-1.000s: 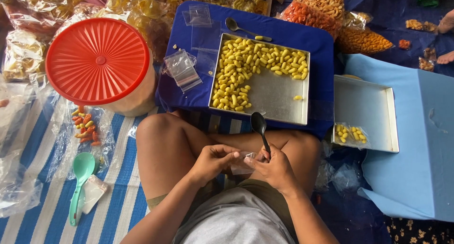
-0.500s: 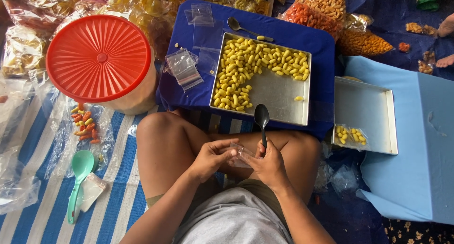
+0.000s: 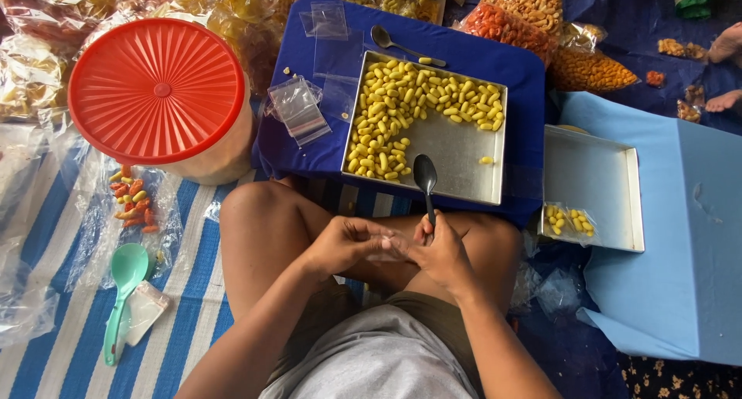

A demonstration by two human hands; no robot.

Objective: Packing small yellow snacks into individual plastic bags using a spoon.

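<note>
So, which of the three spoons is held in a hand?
The dark spoon, gripped by the right hand. The metal spoon lies above the tray; the green one lies on the mat.

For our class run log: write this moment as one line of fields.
left hand: pinching small clear bag | right hand: holding dark spoon and bag | ahead: metal tray of yellow snacks

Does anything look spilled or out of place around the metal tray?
Yes, slightly. A few yellow oblong snack pieces lie loose on the blue board, outside the rectangular metal tray. One piece sits on the tray's top rim.
</note>
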